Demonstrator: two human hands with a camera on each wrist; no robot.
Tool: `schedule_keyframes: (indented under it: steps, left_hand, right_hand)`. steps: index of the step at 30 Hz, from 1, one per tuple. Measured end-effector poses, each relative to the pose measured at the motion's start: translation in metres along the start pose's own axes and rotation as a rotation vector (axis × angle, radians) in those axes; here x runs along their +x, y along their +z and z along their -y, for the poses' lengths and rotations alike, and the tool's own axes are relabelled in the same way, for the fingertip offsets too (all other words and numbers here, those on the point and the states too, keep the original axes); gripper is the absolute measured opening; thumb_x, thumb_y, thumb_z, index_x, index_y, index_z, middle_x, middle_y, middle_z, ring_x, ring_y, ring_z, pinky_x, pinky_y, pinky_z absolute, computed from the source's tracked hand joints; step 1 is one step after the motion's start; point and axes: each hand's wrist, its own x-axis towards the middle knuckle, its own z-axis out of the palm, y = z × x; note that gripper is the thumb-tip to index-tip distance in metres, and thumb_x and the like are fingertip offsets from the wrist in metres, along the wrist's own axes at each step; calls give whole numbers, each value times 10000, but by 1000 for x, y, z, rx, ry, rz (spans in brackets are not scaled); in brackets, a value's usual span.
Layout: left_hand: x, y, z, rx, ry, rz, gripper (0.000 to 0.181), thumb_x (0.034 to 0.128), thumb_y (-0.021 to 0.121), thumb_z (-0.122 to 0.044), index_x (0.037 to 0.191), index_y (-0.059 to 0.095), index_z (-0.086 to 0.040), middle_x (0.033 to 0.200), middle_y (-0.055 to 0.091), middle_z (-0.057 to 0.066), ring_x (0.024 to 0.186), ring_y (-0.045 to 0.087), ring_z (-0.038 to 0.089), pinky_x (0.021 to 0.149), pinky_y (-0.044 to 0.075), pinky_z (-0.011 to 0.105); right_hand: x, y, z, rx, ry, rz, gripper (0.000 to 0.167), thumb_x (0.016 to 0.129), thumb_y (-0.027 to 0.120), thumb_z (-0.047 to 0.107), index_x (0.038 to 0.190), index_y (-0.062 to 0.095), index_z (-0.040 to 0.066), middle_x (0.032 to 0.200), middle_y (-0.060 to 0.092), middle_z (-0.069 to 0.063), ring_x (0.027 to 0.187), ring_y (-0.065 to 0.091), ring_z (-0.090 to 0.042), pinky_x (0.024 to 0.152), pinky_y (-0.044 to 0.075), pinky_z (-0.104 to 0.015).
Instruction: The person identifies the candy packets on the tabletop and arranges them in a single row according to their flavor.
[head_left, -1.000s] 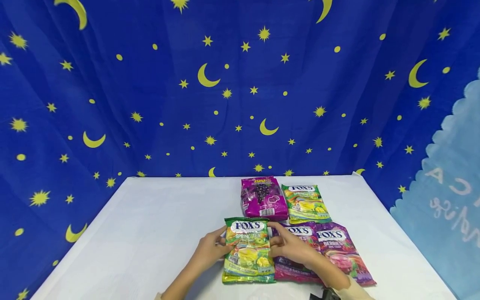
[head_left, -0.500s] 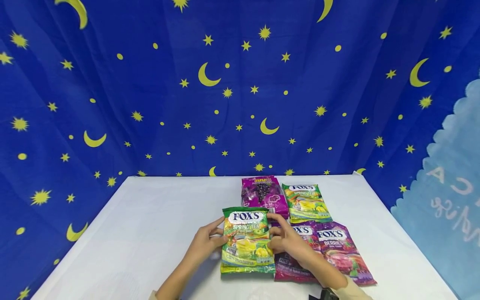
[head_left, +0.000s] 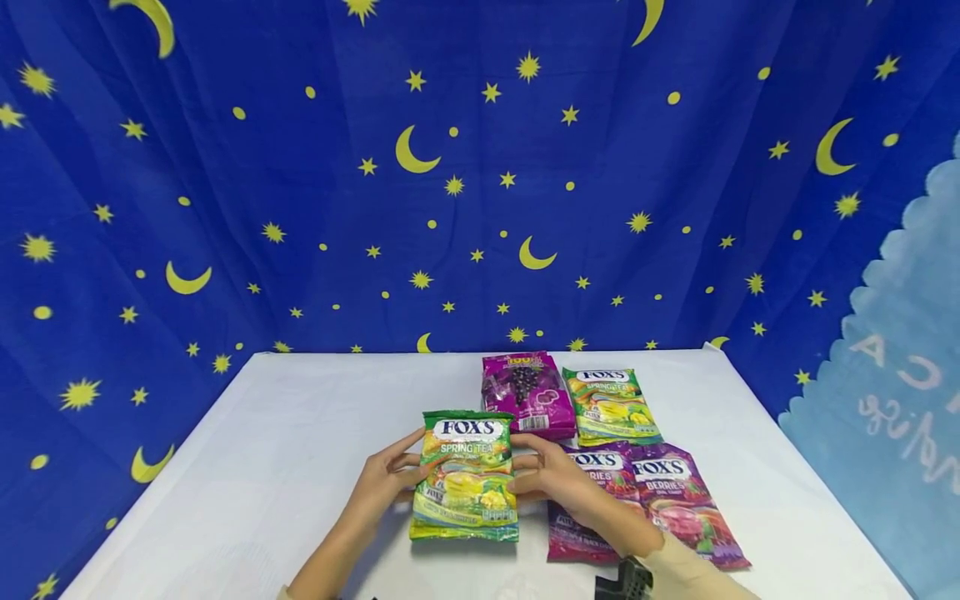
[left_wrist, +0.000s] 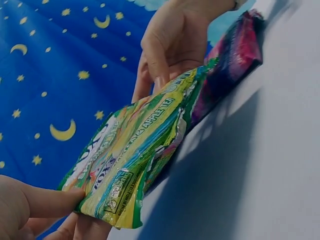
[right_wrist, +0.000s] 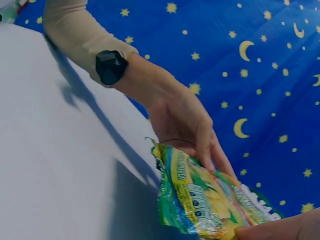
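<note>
Both hands hold a green and yellow FOX'S Spring Tea candy bag [head_left: 465,479], raised a little over the white table with its front facing up. My left hand [head_left: 378,485] pinches its left edge, thumb on top. The right hand [head_left: 551,473] grips the opposite edge. In the left wrist view, the left thumb lies on a corner of the candy bag [left_wrist: 135,145], above its shadow. The right wrist view has the right hand's thumb [right_wrist: 280,229] on the bag's near side, with the left hand [right_wrist: 182,120] across from it. Fingers under the bag are partly hidden.
Right of the held bag lie two purple FOX'S Berries bags [head_left: 682,508], one partly behind the right forearm. Farther back are a magenta grape-picture bag [head_left: 528,396] and a second Spring Tea bag [head_left: 611,408]. A starry blue curtain [head_left: 480,208] stands behind the table [head_left: 300,467].
The Spring Tea bag has come up off the table and then moved left, held in both hands. The other bags have stayed where they were.
</note>
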Motion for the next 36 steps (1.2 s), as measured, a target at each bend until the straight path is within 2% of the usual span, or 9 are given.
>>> schedule_keyframes:
  steps: [3,8,12,18,25,28,32,36]
  left_hand:
    - [0,-9,-3,-15,-5,-44,582,873,678,-32,1420,483,-82,1070,673,150,874,673,280,751,577,417]
    - [2,-27,-11,25,14,-136,480,903,643,-30,1370,539,-70,1061,677,141,856,670,239,720,577,352]
    - [9,-44,-12,94,14,-189,418,919,641,-81,1325,554,-30,1094,680,130,855,658,190,712,557,309]
    - [21,-64,-12,100,-11,-252,391,909,653,-109,1265,567,27,1123,687,102,852,651,136,723,555,298]
    - [34,-80,-11,68,-17,-316,419,915,659,-129,1306,569,-7,1129,679,88,844,635,104,724,549,274]
    - [41,-84,-8,64,-34,-376,400,906,663,-128,1292,601,-49,1094,688,49,836,627,102,707,543,265]
    - [49,-89,-5,65,-46,-433,387,906,652,-121,1287,616,-71,1108,668,71,845,611,110,705,529,254]
    - [55,-94,-3,59,-57,-455,388,917,645,-106,1301,603,-64,1153,644,116,847,600,94,712,532,227]
  right_hand:
    - [9,7,1,11,-26,14,762,790,676,-41,1457,311,-38,1162,643,-209,947,672,-313,805,565,-403]
    - [28,25,5,35,-64,11,733,787,669,-68,1443,343,-31,1146,652,-206,927,673,-285,796,569,-400]
    - [46,38,7,65,-66,-2,699,778,649,-105,1420,387,-23,1115,664,-208,913,677,-285,788,571,-413]
    - [71,52,11,75,-68,-17,658,768,620,-147,1386,428,-29,1064,673,-217,859,685,-284,756,578,-426]
    - [100,67,8,91,-68,-46,667,760,596,-180,1388,421,-38,1041,673,-228,842,676,-270,755,579,-418]
    - [112,72,6,88,-77,-65,676,751,590,-186,1388,426,-34,1022,676,-223,834,676,-277,753,580,-417]
    - [127,77,3,62,-88,-90,673,739,590,-192,1376,443,-35,1022,675,-231,806,675,-268,738,583,-411]
    - [140,81,-2,60,-82,-105,665,727,593,-199,1359,465,-37,1029,673,-239,796,677,-268,728,586,-398]
